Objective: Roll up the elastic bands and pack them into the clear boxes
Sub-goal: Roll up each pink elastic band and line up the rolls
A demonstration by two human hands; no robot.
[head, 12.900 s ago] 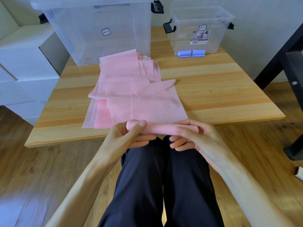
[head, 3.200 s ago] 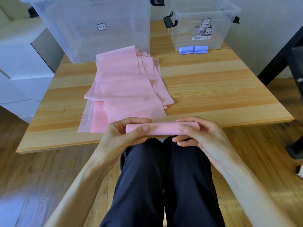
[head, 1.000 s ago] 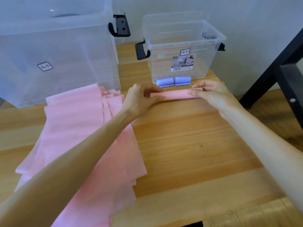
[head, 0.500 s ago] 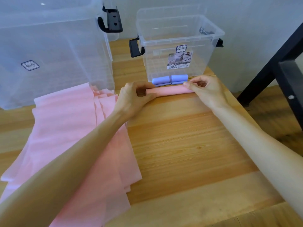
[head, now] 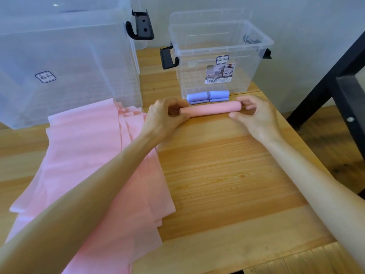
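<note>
Two hands hold one rolled pink band across the wooden table, just in front of the small clear box at the far right. The left hand curls its fingers round the roll's left end; the right hand pinches the right end. Purple rolls lie between roll and box (touching the box front). Flat pink bands are piled at the left, before the large clear box.
</note>
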